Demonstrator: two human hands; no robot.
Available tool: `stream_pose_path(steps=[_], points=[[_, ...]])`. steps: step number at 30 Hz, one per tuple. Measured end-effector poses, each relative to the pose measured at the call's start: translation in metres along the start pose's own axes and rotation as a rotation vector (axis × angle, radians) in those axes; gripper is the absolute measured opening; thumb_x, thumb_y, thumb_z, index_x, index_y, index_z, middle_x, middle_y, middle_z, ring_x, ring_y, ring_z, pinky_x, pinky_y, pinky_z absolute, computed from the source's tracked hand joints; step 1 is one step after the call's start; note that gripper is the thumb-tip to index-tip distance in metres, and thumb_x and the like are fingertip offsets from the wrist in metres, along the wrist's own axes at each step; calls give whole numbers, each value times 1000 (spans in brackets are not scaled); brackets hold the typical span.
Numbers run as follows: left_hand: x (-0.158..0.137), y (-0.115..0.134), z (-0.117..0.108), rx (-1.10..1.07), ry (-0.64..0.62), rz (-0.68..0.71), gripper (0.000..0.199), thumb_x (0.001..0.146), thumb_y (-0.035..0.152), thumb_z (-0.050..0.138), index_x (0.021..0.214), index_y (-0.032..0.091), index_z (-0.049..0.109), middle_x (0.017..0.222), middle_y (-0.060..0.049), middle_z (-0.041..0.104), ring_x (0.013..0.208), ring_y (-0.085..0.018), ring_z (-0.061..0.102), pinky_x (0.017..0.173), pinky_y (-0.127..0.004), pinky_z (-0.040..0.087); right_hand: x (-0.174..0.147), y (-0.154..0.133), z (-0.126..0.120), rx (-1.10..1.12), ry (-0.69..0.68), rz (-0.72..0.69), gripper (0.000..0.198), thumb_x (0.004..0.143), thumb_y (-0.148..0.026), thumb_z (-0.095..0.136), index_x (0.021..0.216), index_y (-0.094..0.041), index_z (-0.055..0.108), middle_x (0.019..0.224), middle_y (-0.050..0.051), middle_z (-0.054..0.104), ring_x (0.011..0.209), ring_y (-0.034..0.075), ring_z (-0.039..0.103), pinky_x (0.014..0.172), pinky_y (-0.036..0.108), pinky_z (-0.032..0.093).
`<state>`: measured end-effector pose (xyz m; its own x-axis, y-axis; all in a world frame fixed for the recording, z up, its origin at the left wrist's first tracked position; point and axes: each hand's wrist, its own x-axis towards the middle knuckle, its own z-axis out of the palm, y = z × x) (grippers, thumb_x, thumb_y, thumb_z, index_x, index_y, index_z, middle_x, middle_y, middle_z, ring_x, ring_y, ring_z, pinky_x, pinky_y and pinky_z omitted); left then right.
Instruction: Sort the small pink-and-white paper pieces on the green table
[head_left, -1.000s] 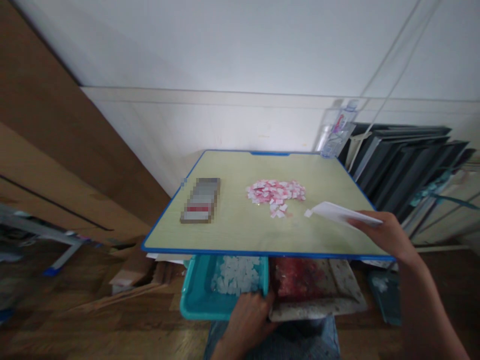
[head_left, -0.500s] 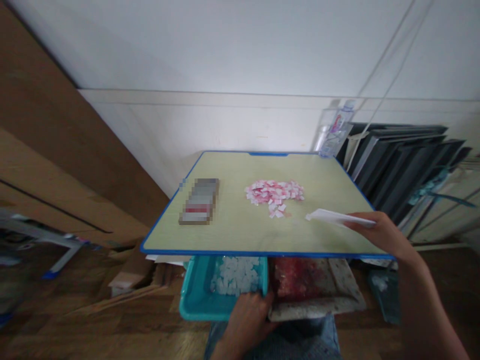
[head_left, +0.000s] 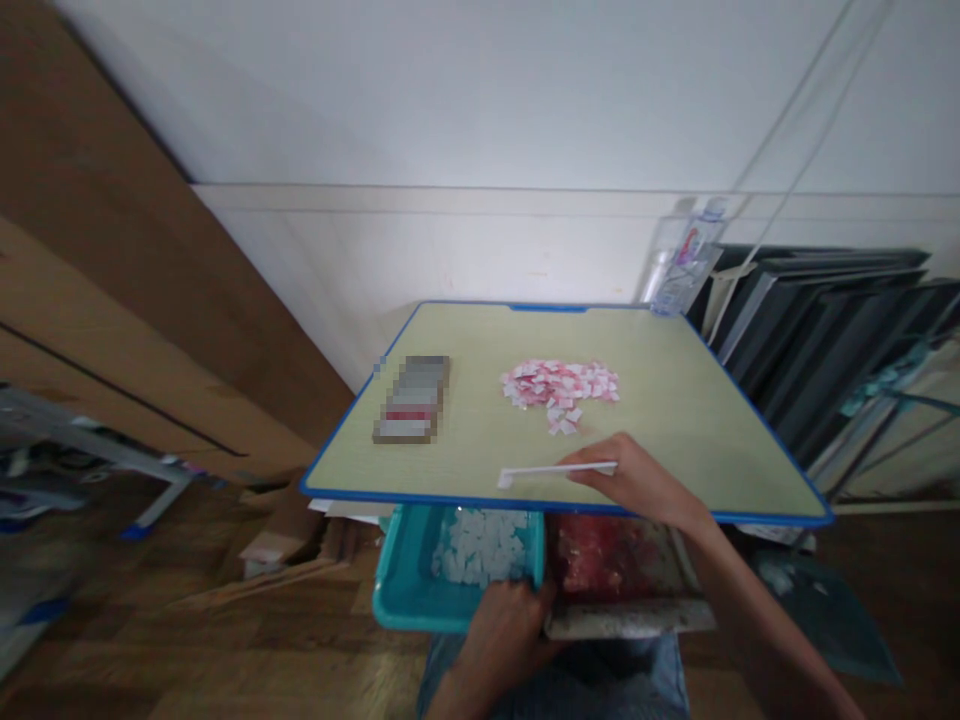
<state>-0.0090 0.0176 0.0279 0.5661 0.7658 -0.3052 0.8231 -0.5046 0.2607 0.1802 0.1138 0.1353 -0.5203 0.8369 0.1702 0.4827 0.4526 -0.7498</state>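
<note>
My right hand (head_left: 630,476) is closed on a thin white flat card (head_left: 551,469), held nearly edge-on low over the front of the table. At the card's left end is a small white piece (head_left: 505,479). Behind it lies a heap of small pink and white squares (head_left: 555,383), with a few loose at its front. Below the table edge, my left hand (head_left: 506,625) is closed round the near right rim of a teal basin (head_left: 420,606). Whitish square pieces (head_left: 480,545) lie in the basin. The left fingertips are partly hidden.
The small table (head_left: 450,470) has a blue edge. A blurred-out rectangular object (head_left: 412,400) lies at its left, and a clear bottle (head_left: 686,262) stands at the back right corner. A red-stained tray (head_left: 630,622) sits beside the basin. Dark panels (head_left: 832,330) lean at the right.
My right hand has swept the card left and toward me, from the table's right side to its front middle. My left hand stays at the basin rim. The view has shifted slightly.
</note>
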Motion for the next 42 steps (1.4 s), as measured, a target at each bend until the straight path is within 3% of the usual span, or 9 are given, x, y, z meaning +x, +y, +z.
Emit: stream_pose_path(steps=[7,11,17,22,26,33,42], points=[[0,-2,7,8,78,27,36,80,48,47,99,18,53,75,-8,60,68,-26,56,58,-32,42,9,3,11,14,111,29,21,77,-26,49,81,-17,68,72,2,68,62,15,59,57,24,43],[1,-2,10,21,87,25,36,79,50,47,96,19,54,73,-7,60,66,-26,56,57,-33,42,7,8,16,37,65,60,19,75,-22,51,78,-13,67,63,2,66,54,12,55,49,21,39],[0,-2,5,19,50,29,38,79,48,48,103,18,52,77,-9,60,70,-26,56,59,-33,41,1,-2,23,48,25,65,20,76,-21,49,79,-12,67,63,2,65,54,11,54,50,20,39],[0,-1,4,7,55,21,37,79,43,50,105,18,51,76,-8,60,70,-26,56,60,-33,41,-2,-12,24,57,3,37,22,77,-21,48,80,-15,69,74,3,69,61,14,59,56,22,44],[0,-1,4,5,49,14,40,79,47,48,106,18,50,76,-9,60,70,-26,56,60,-33,41,-8,-12,17,44,53,4,22,76,-24,50,85,-17,69,78,4,70,66,16,62,60,23,47],[0,-2,5,15,65,28,34,77,43,53,100,19,52,76,-8,60,69,-26,56,60,-34,41,-20,21,-16,-170,380,123,25,76,-30,51,85,-14,68,80,7,70,67,21,63,60,27,48],[1,-2,6,-6,101,30,35,75,44,55,100,19,53,74,-7,60,68,-26,56,59,-33,41,-31,30,-28,-238,358,180,24,75,-31,51,81,-15,68,77,6,70,65,21,64,58,27,49]])
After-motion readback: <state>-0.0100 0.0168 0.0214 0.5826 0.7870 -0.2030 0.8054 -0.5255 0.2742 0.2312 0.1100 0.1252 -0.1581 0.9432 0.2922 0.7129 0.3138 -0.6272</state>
